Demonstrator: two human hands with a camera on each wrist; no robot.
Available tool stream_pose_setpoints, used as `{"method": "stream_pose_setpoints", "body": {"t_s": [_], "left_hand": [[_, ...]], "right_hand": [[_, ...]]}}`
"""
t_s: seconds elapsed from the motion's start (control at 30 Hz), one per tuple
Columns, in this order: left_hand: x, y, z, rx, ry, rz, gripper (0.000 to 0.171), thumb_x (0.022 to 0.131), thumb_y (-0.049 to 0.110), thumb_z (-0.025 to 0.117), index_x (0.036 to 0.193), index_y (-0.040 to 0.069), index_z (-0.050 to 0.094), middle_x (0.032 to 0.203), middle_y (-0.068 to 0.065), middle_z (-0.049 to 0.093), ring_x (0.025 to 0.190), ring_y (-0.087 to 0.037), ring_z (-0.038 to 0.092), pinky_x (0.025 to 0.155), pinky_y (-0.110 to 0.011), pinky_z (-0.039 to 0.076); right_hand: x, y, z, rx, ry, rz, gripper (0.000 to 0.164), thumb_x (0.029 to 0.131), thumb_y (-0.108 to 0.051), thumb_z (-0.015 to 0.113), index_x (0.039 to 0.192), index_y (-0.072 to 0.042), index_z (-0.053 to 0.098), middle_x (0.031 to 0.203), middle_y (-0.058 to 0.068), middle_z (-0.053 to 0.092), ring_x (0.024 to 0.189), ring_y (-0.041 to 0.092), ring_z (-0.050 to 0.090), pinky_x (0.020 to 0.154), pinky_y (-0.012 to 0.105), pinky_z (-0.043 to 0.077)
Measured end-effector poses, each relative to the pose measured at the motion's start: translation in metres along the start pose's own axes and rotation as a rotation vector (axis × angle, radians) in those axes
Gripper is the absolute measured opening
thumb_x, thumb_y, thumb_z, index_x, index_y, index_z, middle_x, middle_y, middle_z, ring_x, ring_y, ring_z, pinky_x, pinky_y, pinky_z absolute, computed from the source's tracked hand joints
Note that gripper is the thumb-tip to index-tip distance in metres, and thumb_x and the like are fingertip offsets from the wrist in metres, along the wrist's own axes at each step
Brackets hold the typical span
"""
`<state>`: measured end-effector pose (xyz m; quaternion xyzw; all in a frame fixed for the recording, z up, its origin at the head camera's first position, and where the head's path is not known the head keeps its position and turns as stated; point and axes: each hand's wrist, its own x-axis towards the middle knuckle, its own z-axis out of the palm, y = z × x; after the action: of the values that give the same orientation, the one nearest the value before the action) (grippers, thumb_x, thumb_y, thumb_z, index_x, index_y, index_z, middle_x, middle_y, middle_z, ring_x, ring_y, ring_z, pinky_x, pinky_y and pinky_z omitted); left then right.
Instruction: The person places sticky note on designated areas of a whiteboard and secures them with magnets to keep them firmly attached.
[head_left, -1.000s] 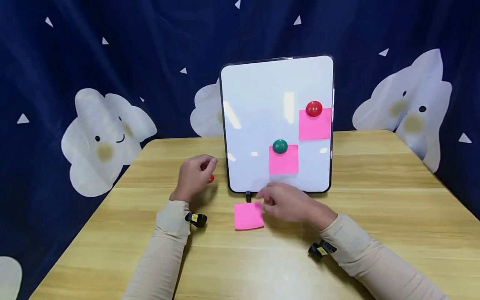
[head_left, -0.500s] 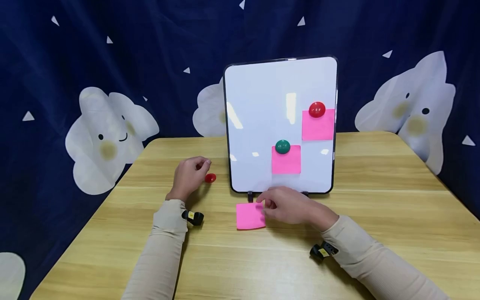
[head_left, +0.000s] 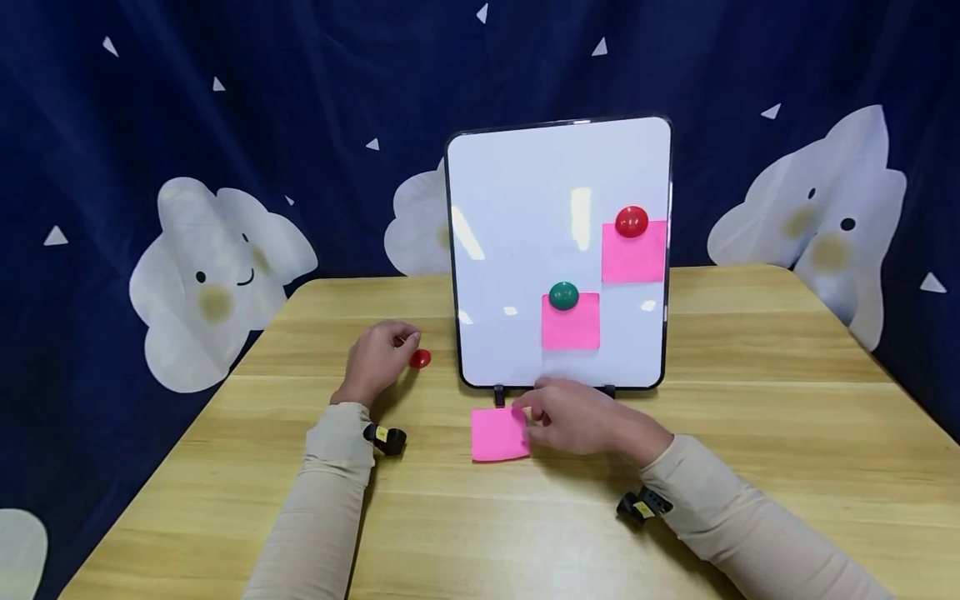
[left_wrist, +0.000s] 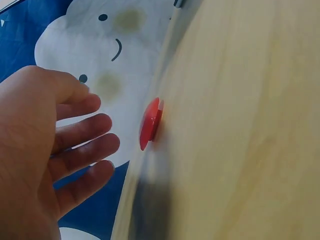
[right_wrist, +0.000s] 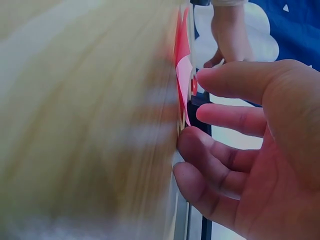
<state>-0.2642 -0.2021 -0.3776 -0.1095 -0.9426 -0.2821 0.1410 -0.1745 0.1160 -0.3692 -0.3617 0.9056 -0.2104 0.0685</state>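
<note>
A round red magnet (head_left: 420, 358) lies on the table left of the whiteboard. Just beside it hovers my left hand (head_left: 377, 358), its fingers loosely bent; the left wrist view shows a gap between the fingers and the magnet (left_wrist: 151, 124). In front of the board lies a pink sticky note (head_left: 497, 435). My right hand (head_left: 577, 417) is at the note's right edge with fingers relaxed. From the right wrist view, thumb and forefinger are apart beside the note (right_wrist: 184, 70), with nothing pinched between them; whether a fingertip touches it, I cannot tell.
The whiteboard (head_left: 510, 208) stands upright on black feet (head_left: 499, 396). A green magnet (head_left: 564, 296) and another red magnet (head_left: 632, 222) sit at the tops of two pink notes on it. A dark blue curtain (head_left: 337, 75) hangs behind the wooden table (head_left: 750, 375).
My left hand has drawn slightly left, away from the red magnet, which now shows whole instead of half hidden. My right hand has stayed almost still by the note.
</note>
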Motion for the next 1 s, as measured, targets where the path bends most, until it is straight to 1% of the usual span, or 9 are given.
{"method": "stream_pose_setpoints", "body": {"t_s": [0.13, 0.27, 0.37, 0.5, 0.63, 0.77, 0.87, 1.0], "left_hand": [[0.0, -0.001, 0.004, 0.001, -0.033, -0.006, 0.025, 0.098, 0.028, 0.063, 0.111, 0.011, 0.077, 0.11, -0.006, 0.071, 0.098, -0.024, 0.065, 0.085, -0.045, 0.051], [0.003, -0.004, 0.007, 0.008, -0.061, 0.0, 0.024, 0.097, 0.025, 0.065, 0.112, 0.01, 0.076, 0.11, -0.006, 0.069, 0.096, -0.024, 0.065, 0.084, -0.044, 0.051], [0.004, -0.007, 0.009, 0.013, -0.083, 0.008, 0.023, 0.096, 0.024, 0.067, 0.112, 0.009, 0.076, 0.109, -0.006, 0.068, 0.096, -0.024, 0.065, 0.083, -0.044, 0.052], [0.004, -0.009, 0.009, 0.014, -0.125, 0.012, 0.023, 0.093, 0.021, 0.071, 0.112, 0.009, 0.076, 0.108, -0.006, 0.066, 0.098, -0.024, 0.065, 0.084, -0.044, 0.053], [0.003, -0.009, 0.008, 0.014, -0.173, 0.026, 0.027, 0.092, 0.02, 0.073, 0.116, 0.007, 0.075, 0.111, -0.008, 0.065, 0.099, -0.025, 0.064, 0.086, -0.044, 0.052], [0.002, -0.01, 0.009, 0.023, -0.193, 0.04, 0.029, 0.091, 0.019, 0.074, 0.118, 0.007, 0.074, 0.112, -0.009, 0.065, 0.1, -0.026, 0.062, 0.087, -0.044, 0.051], [0.001, -0.011, 0.009, 0.032, -0.204, 0.043, 0.03, 0.091, 0.019, 0.074, 0.119, 0.007, 0.074, 0.113, -0.009, 0.065, 0.101, -0.027, 0.061, 0.088, -0.044, 0.05], [0.001, -0.012, 0.01, 0.044, -0.216, 0.052, 0.031, 0.091, 0.019, 0.074, 0.12, 0.007, 0.073, 0.115, -0.009, 0.064, 0.103, -0.028, 0.061, 0.089, -0.044, 0.05]], "right_hand": [[-0.001, 0.001, 0.002, -0.007, -0.01, 0.027, 0.034, 0.093, -0.024, 0.071, 0.125, -0.012, 0.071, 0.088, -0.002, 0.055, 0.08, 0.012, 0.048, 0.067, 0.029, 0.045], [-0.001, 0.001, 0.002, -0.015, 0.001, 0.009, 0.034, 0.092, -0.025, 0.071, 0.124, -0.015, 0.071, 0.085, 0.0, 0.054, 0.076, 0.012, 0.047, 0.063, 0.029, 0.043], [-0.001, 0.0, 0.002, -0.022, 0.0, -0.001, 0.037, 0.091, -0.028, 0.072, 0.126, -0.017, 0.07, 0.088, 0.0, 0.053, 0.077, 0.012, 0.047, 0.062, 0.029, 0.043], [0.0, -0.005, 0.003, -0.037, -0.022, -0.012, 0.034, 0.091, -0.031, 0.073, 0.123, -0.019, 0.071, 0.102, 0.0, 0.055, 0.084, 0.012, 0.049, 0.069, 0.029, 0.045], [0.0, -0.008, 0.005, -0.07, -0.024, -0.032, 0.027, 0.091, -0.032, 0.074, 0.115, -0.02, 0.073, 0.115, 0.002, 0.056, 0.095, 0.014, 0.051, 0.078, 0.032, 0.048], [0.0, -0.009, 0.006, -0.119, -0.022, -0.059, 0.03, 0.091, -0.035, 0.074, 0.117, -0.02, 0.074, 0.128, 0.007, 0.057, 0.11, 0.019, 0.053, 0.089, 0.038, 0.05], [0.0, -0.01, 0.006, -0.146, -0.028, -0.078, 0.03, 0.091, -0.035, 0.075, 0.117, -0.02, 0.075, 0.133, 0.009, 0.057, 0.117, 0.021, 0.053, 0.093, 0.04, 0.05], [-0.001, -0.011, 0.006, -0.166, -0.039, -0.083, 0.029, 0.09, -0.034, 0.075, 0.115, -0.02, 0.077, 0.136, 0.01, 0.056, 0.121, 0.023, 0.053, 0.094, 0.041, 0.049]]}}
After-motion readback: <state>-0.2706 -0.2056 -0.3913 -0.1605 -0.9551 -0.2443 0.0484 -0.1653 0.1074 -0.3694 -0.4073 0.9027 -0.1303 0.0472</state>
